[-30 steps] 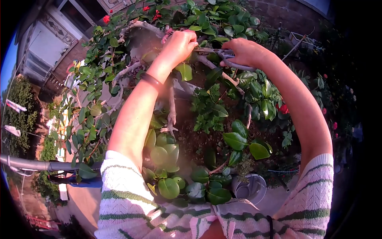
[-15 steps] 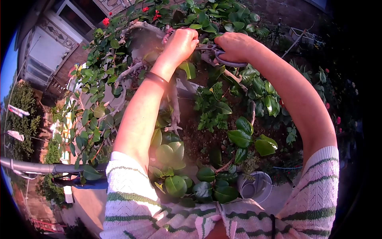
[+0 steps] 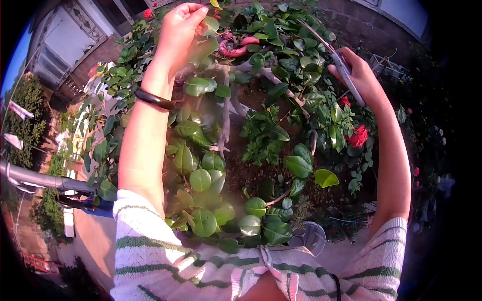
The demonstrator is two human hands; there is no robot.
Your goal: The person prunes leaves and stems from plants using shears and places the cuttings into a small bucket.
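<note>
Potted shrub, outdoors, strong side sun. Left hand point(image 3: 179, 31) raised high at the top of the plant, fingers point(image 3: 193, 11) curled shut around a leafy sprig point(image 3: 210, 24); cannot tell whether the sprig is cut free or attached to the branch. Dark bangle point(image 3: 154, 100) on that wrist. Right hand point(image 3: 362, 79) out to the right of the canopy, fingers wrapped around the handles of a pair of scissors point(image 3: 335, 54), blades pointing up and away toward the upper left; blades look close together, though the tips are thin and lost against the foliage. Between the hands: the pale, gnarled trunk point(image 3: 224, 118) with bare branches forking left and right, a pinkish curled piece point(image 3: 235, 49) near its top, glossy green leaves point(image 3: 201, 179) all round, one red flower point(image 3: 357, 136) just below the right forearm. Dark soil point(image 3: 253, 173) at the base, small grey pot point(image 3: 310, 236) low in front. Risks, as I judge them: the scissor tips stand among live shoots, so a careless swing could nick healthy leaves or the bloom; the left hand's pull, if the sprig is attached, could tear bark; both arms stretched over the plant could brush and snap brittle twigs.
</note>
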